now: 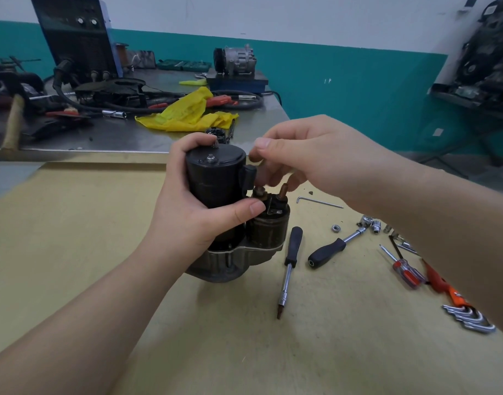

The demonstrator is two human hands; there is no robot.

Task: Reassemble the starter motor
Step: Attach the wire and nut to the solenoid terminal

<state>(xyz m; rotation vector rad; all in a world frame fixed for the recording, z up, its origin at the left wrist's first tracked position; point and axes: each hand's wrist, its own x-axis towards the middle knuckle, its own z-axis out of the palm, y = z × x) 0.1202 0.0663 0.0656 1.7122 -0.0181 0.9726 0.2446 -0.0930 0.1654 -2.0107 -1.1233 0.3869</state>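
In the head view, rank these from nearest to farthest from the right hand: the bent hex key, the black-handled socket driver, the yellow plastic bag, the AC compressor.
From the right hand:
1. Bent hex key, just below it on the table.
2. Black-handled socket driver, lower, beside the starter motor.
3. Yellow plastic bag, on the steel bench.
4. AC compressor, by the wall.

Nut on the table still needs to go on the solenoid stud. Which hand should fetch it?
Probably the right hand. It works at the solenoid studs and the loose nut lies on its side. The left hand grips the starter motor, steadying it upright.
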